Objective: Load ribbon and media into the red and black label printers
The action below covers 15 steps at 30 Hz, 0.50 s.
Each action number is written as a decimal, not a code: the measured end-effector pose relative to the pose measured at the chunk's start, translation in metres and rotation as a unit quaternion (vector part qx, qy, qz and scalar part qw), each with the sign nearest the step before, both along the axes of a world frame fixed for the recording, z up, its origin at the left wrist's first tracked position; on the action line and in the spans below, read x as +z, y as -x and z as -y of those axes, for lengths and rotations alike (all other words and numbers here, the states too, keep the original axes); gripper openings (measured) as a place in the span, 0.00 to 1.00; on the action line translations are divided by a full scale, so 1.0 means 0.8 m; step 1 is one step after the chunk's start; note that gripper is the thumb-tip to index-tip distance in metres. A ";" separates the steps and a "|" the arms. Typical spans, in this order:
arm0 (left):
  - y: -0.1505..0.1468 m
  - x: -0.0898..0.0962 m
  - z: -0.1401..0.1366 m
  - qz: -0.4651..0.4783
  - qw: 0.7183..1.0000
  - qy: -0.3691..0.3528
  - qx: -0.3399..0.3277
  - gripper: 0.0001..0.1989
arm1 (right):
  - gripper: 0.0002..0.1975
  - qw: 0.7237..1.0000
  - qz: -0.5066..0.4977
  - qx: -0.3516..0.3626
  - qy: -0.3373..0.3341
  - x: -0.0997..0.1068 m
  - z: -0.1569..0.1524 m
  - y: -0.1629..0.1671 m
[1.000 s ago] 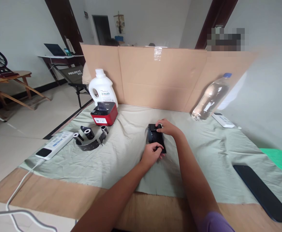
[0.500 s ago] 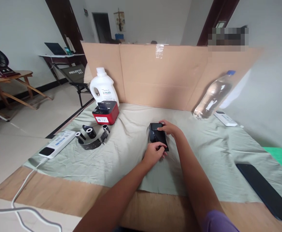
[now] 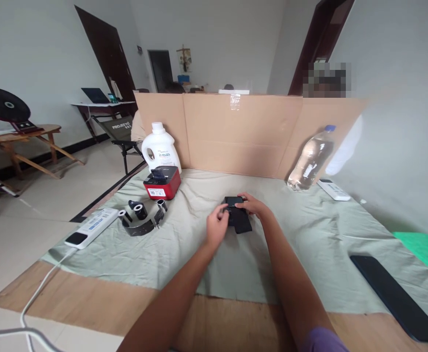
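Observation:
A small black box-like device (image 3: pixel 233 201) with a glossy top lies on the cloth in front of me; I cannot make out its exact kind. A flat black flap or sheet (image 3: pixel 243 221) sticks out from its near side. My right hand (image 3: pixel 255 205) grips the device's right edge, thumb on top and fingers behind. Slightly blurred, my left hand (image 3: pixel 218 224) is at the device's left side, its thumb and forefinger curved and a little apart. Whether those fingertips touch the device is hard to see.
To the left are a red-and-black box (image 3: pixel 164 185), a white jug (image 3: pixel 161 149), black film with rolls (image 3: pixel 142 225) and a white power strip (image 3: pixel 92 227). Cardboard (image 3: pixel 236 139) stands behind. On the right are a bottle (image 3: pixel 312 159), a second white strip (image 3: pixel 334 189) and a dark phone-like slab (image 3: pixel 393 293).
My left hand has let go of the black flap and moved left to the device's side. My right hand stays on the device. The view has tilted up slightly.

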<state>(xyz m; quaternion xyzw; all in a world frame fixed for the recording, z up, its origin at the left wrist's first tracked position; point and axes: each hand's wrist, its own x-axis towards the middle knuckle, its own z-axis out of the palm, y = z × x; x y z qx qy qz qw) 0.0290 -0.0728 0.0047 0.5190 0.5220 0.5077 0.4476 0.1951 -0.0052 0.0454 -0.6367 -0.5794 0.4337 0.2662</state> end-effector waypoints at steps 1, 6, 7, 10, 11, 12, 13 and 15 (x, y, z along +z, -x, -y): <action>0.007 0.006 -0.015 -0.006 0.999 0.053 -0.004 0.21 | 0.31 1.000 -0.005 0.002 0.006 -0.001 -0.001 -0.001; 0.029 0.030 -0.075 -0.024 0.974 0.185 -0.127 0.35 | 0.36 0.999 -0.039 0.015 0.035 -0.007 -0.005 -0.011; 0.031 0.031 -0.079 -0.024 0.969 0.198 -0.146 0.36 | 0.38 0.998 -0.046 0.016 0.040 -0.008 -0.005 -0.014; 0.032 0.026 -0.083 -0.021 0.961 0.215 -0.174 0.36 | 0.41 0.996 -0.068 0.017 0.051 -0.012 -0.006 -0.023; 0.033 0.023 -0.083 -0.021 0.961 0.214 -0.176 0.36 | 0.41 0.996 -0.077 0.018 0.051 -0.015 -0.006 -0.025; 0.033 0.020 -0.082 -0.022 0.961 0.211 -0.175 0.37 | 0.41 0.995 -0.089 0.020 0.047 -0.017 -0.007 -0.027; 0.033 0.018 -0.082 -0.025 0.962 0.207 -0.174 0.37 | 0.42 0.994 -0.104 0.023 0.039 -0.020 -0.008 -0.028; 0.034 0.015 -0.083 -0.031 0.964 0.200 -0.175 0.37 | 0.43 0.990 -0.135 0.026 0.020 -0.026 -0.010 -0.030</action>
